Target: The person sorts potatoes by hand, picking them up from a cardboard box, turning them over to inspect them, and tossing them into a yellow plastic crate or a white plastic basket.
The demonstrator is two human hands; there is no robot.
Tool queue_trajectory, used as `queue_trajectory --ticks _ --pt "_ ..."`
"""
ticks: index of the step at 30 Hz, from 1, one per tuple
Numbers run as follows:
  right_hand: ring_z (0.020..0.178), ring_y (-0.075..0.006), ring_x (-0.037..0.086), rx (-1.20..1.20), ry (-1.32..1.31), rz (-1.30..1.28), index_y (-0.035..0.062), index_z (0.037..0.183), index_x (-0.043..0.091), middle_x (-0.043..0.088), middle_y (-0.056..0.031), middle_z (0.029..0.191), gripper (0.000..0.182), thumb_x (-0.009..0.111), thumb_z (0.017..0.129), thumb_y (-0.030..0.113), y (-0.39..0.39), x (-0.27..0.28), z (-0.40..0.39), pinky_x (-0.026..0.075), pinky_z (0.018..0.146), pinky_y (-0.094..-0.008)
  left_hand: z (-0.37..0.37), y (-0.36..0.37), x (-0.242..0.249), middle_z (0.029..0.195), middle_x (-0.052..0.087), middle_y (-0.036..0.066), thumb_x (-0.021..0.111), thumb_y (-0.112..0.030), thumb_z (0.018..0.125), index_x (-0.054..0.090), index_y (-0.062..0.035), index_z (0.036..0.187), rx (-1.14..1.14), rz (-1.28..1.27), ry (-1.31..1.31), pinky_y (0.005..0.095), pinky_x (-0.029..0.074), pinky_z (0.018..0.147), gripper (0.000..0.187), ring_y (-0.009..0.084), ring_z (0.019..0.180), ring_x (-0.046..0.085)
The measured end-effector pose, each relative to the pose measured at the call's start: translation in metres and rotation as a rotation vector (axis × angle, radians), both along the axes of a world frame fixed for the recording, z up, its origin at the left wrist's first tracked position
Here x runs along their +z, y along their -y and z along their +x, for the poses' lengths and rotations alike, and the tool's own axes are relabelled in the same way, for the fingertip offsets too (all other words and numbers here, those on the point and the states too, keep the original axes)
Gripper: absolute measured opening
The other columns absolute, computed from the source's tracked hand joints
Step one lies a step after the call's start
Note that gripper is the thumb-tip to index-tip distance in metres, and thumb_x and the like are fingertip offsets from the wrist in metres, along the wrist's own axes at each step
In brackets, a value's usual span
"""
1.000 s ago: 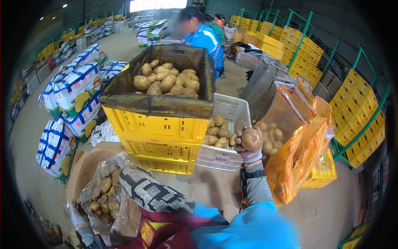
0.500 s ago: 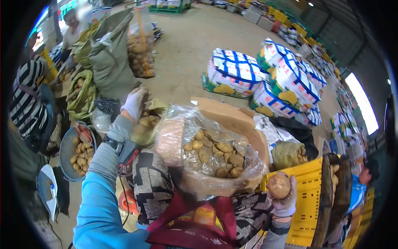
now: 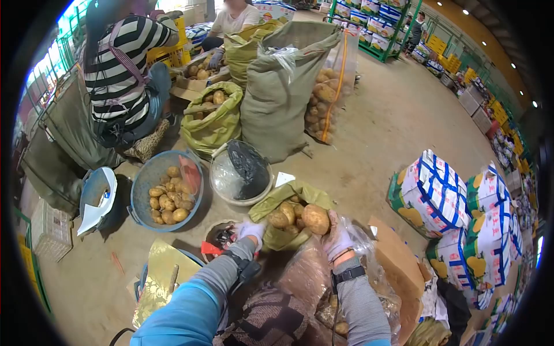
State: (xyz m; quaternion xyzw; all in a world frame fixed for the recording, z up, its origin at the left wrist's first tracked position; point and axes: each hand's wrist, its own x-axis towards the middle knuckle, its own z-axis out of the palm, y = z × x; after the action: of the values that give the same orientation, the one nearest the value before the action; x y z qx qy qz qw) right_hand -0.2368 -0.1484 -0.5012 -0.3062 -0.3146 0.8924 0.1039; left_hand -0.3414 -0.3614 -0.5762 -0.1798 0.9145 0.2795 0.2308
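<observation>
A large potato (image 3: 317, 219) is gripped in my right hand (image 3: 339, 237), over the right side of an open green sack (image 3: 271, 202) that holds several potatoes (image 3: 283, 214). At the sack's left edge is my left hand (image 3: 250, 233), in a pale glove; its fingers are mostly hidden, and I cannot make out whether it holds anything. Both wrists wear dark straps over grey striped sleeves. Just below the sack lies the plastic-lined cardboard box (image 3: 398, 277), partly covered by my right arm, with a few potatoes showing inside.
A blue basket of potatoes (image 3: 138, 199) and a white bucket with black plastic (image 3: 216, 184) stand left of the sack. Behind are a tall grey-green sack (image 3: 271, 115) and a person in stripes (image 3: 124, 75). White-and-blue packages (image 3: 430, 196) are stacked at right.
The view has swung left. My right hand has moved with the large potato from beside the yellow crate to the green sack. My left hand has come lower, to the sack's left edge.
</observation>
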Motion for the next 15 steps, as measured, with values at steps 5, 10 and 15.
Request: queue_trajectory --ticks 5,10,15 --pt "0.09 -0.0166 0.06 -0.122 0.054 0.327 0.0092 0.11 0.059 0.062 -0.0046 0.105 0.022 0.068 0.089 0.013 -0.004 0.022 0.047 0.048 0.082 -0.0297 -0.008 0.007 -0.063 0.135 0.047 0.025 0.061 -0.044 0.083 0.062 -0.0153 0.125 -0.078 -0.021 0.049 0.0471 0.043 0.101 0.051 0.0393 0.124 0.049" --pt "0.062 -0.0126 0.049 -0.272 0.261 0.665 0.0131 0.081 0.051 0.049 0.0009 0.074 0.016 0.065 0.083 0.004 -0.029 0.021 0.196 0.042 0.057 -0.0288 0.005 0.02 -0.047 0.107 0.063 0.023 0.061 -0.029 0.085 0.068 -0.0048 0.102 -0.035 0.012 -0.276 0.0418 0.05 0.083 0.03 0.0372 0.098 0.063" --pt "0.05 -0.0138 0.038 -0.427 0.389 0.23 0.0197 0.076 0.053 0.04 0.0038 0.06 0.015 0.055 0.091 0.023 -0.032 0.015 0.333 0.037 0.049 -0.0344 0.014 0.03 0.015 0.066 0.061 0.007 0.062 -0.018 0.088 0.066 -0.0023 0.093 0.108 0.613 -0.24 0.0348 0.043 0.05 0.017 0.0213 0.054 0.056"
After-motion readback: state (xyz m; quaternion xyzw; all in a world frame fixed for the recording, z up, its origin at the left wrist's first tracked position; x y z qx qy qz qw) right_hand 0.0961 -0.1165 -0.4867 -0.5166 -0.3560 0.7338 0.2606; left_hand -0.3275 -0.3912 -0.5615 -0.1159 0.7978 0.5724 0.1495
